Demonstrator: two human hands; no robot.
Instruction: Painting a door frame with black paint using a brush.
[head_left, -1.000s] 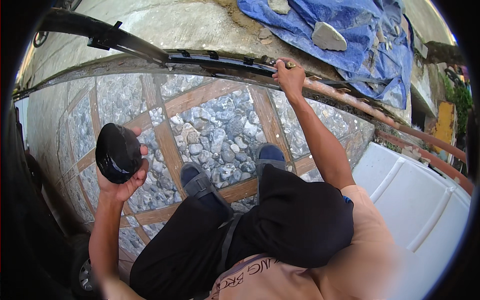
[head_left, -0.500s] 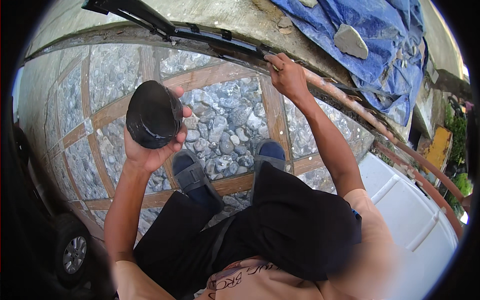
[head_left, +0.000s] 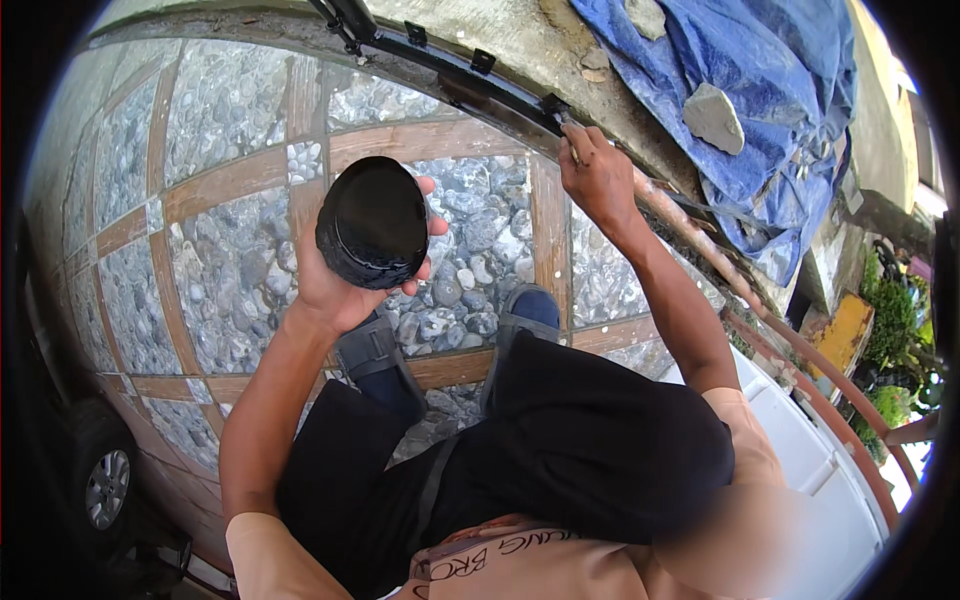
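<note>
My left hand (head_left: 335, 282) is wrapped round a round black container of black paint (head_left: 382, 222), its open top facing up. The fingers curl round its right side. At the metal rail, my right hand (head_left: 603, 180) is closed on a paintbrush (head_left: 573, 152), whose handle shows only in part between the fingers. Its tip meets the rail near where glossy black paint ends. The painted black stretch (head_left: 450, 72) of the rail runs off to the upper left. Beyond my right hand the rail is rusty, reddish brown (head_left: 690, 220).
Behind the rail lies a blue tarp (head_left: 770, 60) with a stone chunk (head_left: 713, 118) on it. My sandalled feet rest on pebble-patterned tiles (head_left: 235, 225). A white ridged panel (head_left: 800, 440) stands at my right, and a vehicle wheel (head_left: 105, 485) at lower left.
My right hand has slid along the rail to the right and slightly nearer. My left hand with the container has shifted right, and the container's top faces up more fully.
</note>
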